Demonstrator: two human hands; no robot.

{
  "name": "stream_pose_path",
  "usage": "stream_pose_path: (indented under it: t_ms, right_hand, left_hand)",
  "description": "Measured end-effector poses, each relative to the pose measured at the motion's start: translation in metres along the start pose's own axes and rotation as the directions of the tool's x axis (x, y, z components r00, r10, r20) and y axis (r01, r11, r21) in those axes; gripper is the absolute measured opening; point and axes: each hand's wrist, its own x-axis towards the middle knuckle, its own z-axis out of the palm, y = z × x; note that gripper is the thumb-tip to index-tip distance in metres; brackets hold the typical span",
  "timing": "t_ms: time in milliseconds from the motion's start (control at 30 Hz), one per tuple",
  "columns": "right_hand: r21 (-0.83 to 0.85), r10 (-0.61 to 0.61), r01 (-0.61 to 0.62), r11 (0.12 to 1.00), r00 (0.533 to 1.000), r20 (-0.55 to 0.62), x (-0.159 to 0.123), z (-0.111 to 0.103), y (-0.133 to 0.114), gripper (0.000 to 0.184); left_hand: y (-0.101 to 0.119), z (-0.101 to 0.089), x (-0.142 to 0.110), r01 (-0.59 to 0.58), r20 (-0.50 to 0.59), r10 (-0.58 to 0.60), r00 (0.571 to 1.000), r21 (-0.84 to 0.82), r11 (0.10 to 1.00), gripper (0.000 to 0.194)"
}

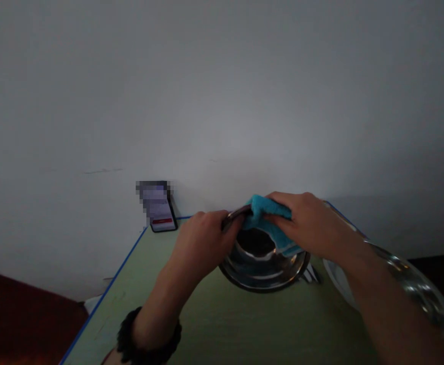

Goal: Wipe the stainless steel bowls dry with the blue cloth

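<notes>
My left hand [208, 241] is closed on one end of a slim, shiny dark utensil [240, 213]; its kind I cannot make out. The utensil's other end disappears into a folded turquoise cloth [262, 205], which my right hand [305, 223] pinches between thumb and fingers. Part of the cloth hangs down over a round stainless steel bowl [263, 281]. Both hands are above this bowl, which stands on the pale green table [214, 324].
A phone [159, 205] leans against the wall at the table's back left. Right of the bowl lies some metal cutlery [311, 274]. A white dish [338, 279] and a large shiny metal basin [415, 284] are partly behind my right forearm.
</notes>
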Motion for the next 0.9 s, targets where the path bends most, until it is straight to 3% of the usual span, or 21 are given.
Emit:
stream_pose_path:
  t_ms: [100,233,433,633,733,900]
  right_hand:
    - [0.023,-0.04,0.039,0.999,0.999,0.037,0.002,0.003,-0.003,0.015]
    - [-0.013,0.012,-0.013,1.0,0.998,-0.057,0.003,0.002,-0.001,0.017]
    - [-0.007,0.153,-0.159,0.987,0.961,-0.231,-0.002,-0.005,0.007,0.023]
    - [-0.009,0.089,-0.091,0.996,0.985,-0.145,-0.004,-0.005,0.007,0.015]
    - [0.021,0.032,-0.031,0.999,0.995,-0.091,-0.001,-0.003,0.004,0.012]
    - [0.033,-0.009,0.012,0.999,0.997,-0.073,0.001,-0.003,0.0,0.012]
  left_hand:
    - [0.001,0.001,0.001,0.001,0.003,-0.001,1.0,0.036,0.999,0.052]
    - [0.001,-0.001,0.002,-0.022,-0.045,0.021,0.999,-0.008,1.0,0.048]
    - [-0.001,-0.01,-0.004,0.103,-0.278,-0.134,0.951,-0.125,0.987,0.047]
    - [-0.003,-0.008,-0.003,-0.004,-0.123,-0.011,0.992,-0.124,0.992,0.038]
    - [-0.003,-0.006,-0.002,-0.04,-0.104,0.026,0.994,-0.13,0.991,0.03]
    - [-0.002,-0.004,0.001,-0.046,-0.067,0.04,0.997,-0.093,0.995,0.034]
